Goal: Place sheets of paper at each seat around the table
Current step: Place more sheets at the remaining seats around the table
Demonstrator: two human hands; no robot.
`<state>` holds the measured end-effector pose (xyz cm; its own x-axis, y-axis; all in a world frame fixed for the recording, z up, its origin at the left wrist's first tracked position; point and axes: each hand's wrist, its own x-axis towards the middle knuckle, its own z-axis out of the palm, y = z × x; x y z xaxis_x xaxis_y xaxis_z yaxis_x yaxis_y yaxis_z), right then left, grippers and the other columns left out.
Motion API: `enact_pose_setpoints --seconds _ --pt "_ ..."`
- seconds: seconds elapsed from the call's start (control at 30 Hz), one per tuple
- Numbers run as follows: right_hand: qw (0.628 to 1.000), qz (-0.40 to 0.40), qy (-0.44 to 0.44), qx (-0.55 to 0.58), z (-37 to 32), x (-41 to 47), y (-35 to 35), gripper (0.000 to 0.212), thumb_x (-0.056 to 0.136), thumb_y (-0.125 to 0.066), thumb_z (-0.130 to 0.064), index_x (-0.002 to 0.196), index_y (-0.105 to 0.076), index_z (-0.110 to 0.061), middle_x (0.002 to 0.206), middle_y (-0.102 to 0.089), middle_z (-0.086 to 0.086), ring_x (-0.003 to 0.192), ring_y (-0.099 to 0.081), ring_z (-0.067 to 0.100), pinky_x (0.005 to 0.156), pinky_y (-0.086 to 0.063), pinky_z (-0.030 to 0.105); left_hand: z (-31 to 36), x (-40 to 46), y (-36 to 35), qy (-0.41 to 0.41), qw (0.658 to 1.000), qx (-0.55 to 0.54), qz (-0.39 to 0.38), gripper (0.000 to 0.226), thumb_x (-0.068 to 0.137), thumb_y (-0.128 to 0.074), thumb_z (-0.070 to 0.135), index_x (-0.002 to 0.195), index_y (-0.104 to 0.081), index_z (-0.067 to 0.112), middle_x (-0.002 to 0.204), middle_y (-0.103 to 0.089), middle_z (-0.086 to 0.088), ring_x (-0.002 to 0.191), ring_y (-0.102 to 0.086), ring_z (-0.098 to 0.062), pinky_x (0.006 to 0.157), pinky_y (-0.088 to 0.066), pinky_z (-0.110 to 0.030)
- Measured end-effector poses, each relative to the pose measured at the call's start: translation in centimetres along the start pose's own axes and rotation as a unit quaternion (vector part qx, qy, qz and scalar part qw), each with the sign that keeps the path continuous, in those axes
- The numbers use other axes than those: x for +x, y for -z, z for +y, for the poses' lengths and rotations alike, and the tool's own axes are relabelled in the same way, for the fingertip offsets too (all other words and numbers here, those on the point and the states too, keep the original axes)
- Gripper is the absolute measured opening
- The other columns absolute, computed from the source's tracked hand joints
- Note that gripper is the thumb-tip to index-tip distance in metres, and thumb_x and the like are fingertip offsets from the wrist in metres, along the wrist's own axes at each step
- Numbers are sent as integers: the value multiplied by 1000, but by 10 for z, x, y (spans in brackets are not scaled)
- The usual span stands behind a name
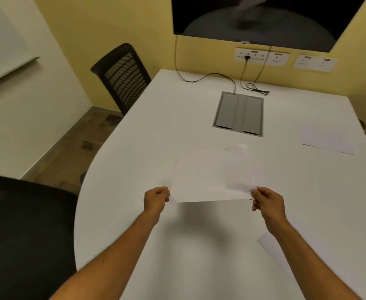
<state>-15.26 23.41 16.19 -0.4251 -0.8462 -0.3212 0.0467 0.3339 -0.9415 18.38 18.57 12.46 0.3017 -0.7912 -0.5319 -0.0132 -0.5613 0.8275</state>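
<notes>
I hold white sheets of paper (212,176) above the middle of the white table (156,131). My left hand (156,199) pinches their near left corner and my right hand (266,202) pinches the near right corner. The sheets look blurred and slightly fanned at the top. Another white sheet (325,137) lies flat at the table's right side. A further sheet (273,250) lies near the front right, partly hidden under my right forearm.
A black mesh chair (121,76) stands at the table's far left and a black chair back (24,230) is close at the near left. A grey cable box (239,113) is set into the table, with black cables (210,76) leading to wall sockets. A dark screen (264,16) hangs on the yellow wall.
</notes>
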Motion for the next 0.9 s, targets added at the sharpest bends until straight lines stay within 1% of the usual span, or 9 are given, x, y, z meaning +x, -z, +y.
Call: enact_pose_setpoints --seconds 0.13,0.23,0.27,0.37,0.47,0.53,0.6,0.73,0.9 --pt "999 -41 -1 -11 -2 0 -29 13 94 -65 -4 103 -72 2 73 -57 13 57 -48 22 54 -49 34 -7 3 32 13 1000 -17 3 24 87 -68 7 110 -73 11 109 -73 -6 92 -69 -22 68 -53 -27" --pt "997 -68 -11 -21 0 3 -51 13 94 -66 -4 104 -72 2 73 -57 15 56 -48 22 55 -49 34 -17 6 55 20 1000 -10 5 28 85 -68 8 113 -72 11 108 -72 -5 90 -68 -21 67 -52 -25" --pt "997 -76 -12 -28 1 4 -59 13 94 -66 -4 104 -72 2 74 -58 15 55 -48 22 56 -49 34 -21 8 62 23 1000 -8 9 26 85 -68 7 111 -72 10 108 -73 -5 89 -68 -21 66 -51 -25" --pt "993 -101 -15 -54 6 7 -84 13 94 -66 -5 103 -73 0 76 -62 17 55 -48 23 57 -50 35 -36 13 81 34 999 -16 29 31 84 -67 7 114 -73 10 107 -74 -6 87 -68 -21 67 -52 -25" --pt "989 -119 -20 -84 14 12 -109 11 94 -65 -5 101 -74 -3 77 -65 16 58 -50 23 55 -50 35 -50 18 96 39 998 -23 47 26 86 -65 4 108 -74 12 105 -73 -5 84 -67 -19 68 -51 -24" --pt "986 -128 -29 -101 22 17 -122 11 94 -65 -5 100 -73 -4 80 -66 15 61 -52 23 53 -50 34 -61 23 102 48 997 -25 59 25 86 -63 3 106 -73 13 102 -73 -4 82 -67 -17 69 -51 -25" --pt "983 -135 -37 -119 33 24 -133 11 94 -64 -4 100 -73 -4 81 -67 14 63 -53 22 52 -50 34 -74 29 106 63 995 -24 74 27 85 -65 4 109 -72 14 101 -73 -3 83 -67 -18 72 -52 -28" --pt "977 -141 -56 -152 59 39 -148 11 93 -65 -6 99 -74 -4 82 -69 13 64 -55 21 52 -48 34 -96 45 107 81 992 -19 95 29 84 -66 7 110 -71 18 97 -72 0 85 -68 -19 75 -54 -30" --pt "970 -132 -74 -188 95 56 -160 10 92 -67 -9 96 -75 -4 88 -73 16 66 -61 23 53 -52 34 -116 66 103 83 989 9 118 26 84 -65 4 105 -72 19 95 -73 -2 92 -69 -24 83 -57 -33"
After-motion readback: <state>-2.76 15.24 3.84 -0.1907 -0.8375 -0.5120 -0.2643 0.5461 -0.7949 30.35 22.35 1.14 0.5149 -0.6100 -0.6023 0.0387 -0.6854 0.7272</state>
